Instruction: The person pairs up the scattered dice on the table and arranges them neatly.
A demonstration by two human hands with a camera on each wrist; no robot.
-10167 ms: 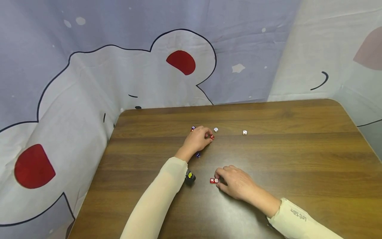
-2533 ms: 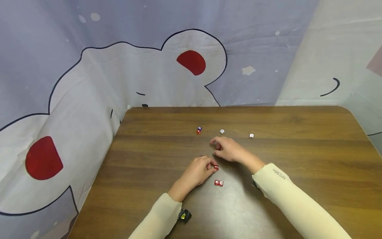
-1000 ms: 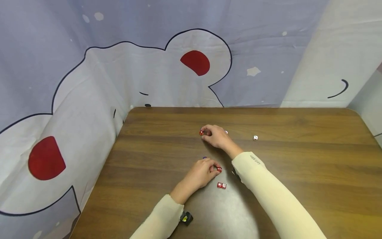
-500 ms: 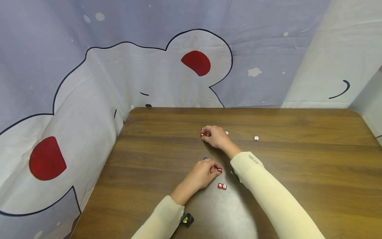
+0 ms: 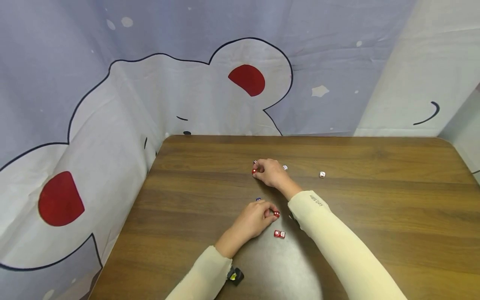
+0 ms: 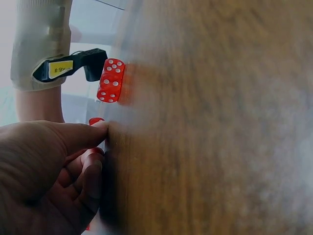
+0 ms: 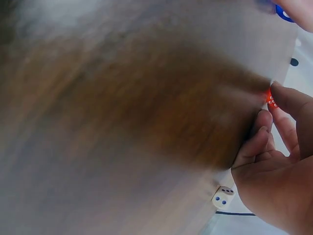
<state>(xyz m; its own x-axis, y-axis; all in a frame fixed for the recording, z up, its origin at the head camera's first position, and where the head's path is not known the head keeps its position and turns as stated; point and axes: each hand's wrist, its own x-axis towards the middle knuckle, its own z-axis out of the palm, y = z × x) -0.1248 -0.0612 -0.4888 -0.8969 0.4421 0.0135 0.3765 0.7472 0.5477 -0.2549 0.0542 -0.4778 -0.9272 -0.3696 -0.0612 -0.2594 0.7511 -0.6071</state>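
My left hand point(image 5: 252, 221) pinches a red die point(image 5: 276, 213) between thumb and fingertips, low at the table; in the left wrist view only slivers of that die point(image 6: 96, 120) show. Farther back, my right hand point(image 5: 272, 172) pinches another red die point(image 5: 254, 171), seen also as a dotted red die point(image 7: 272, 101) in the right wrist view. Just behind the right fingertips, a dark blue die point(image 5: 255, 161) is partly hidden. Two red dice point(image 5: 279, 234) sit side by side in front of my left hand. A blue die point(image 5: 258, 199) peeks out behind the left knuckles.
One white die point(image 5: 285, 167) stands behind my right hand, partly covered, and a second white die point(image 5: 322, 174) lies farther right. The wooden table point(image 5: 375, 208) ends at a patterned curtain point(image 5: 180, 96). My right forearm reaches across the table's middle.
My left hand has brought its red die from the back to near the red pair. My right hand has left that pair, gripped a back red die and drawn it slightly nearer.
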